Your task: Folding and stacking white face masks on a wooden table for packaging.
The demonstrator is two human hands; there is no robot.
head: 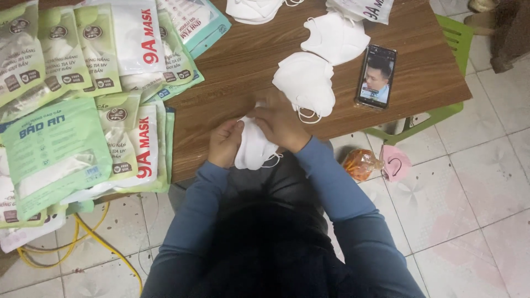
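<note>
Two hands hold a small stack of white masks at the near edge of a brown wooden table. The left hand grips the stack from the left side, and the right hand presses on it from the top and right. Just past the hands lies a loose pile of white masks, with more white masks farther back. To the right of them, a phone lies flat with its screen lit. On the left side of the table, many flat bags are spread out; most are green and white, and some are white with red letters. The floor is pale tile. A green plastic stool stands under the table's right end. An orange bag and a pink thing lie on the floor near the table. Yellow cord curls on the floor at the near left.
</note>
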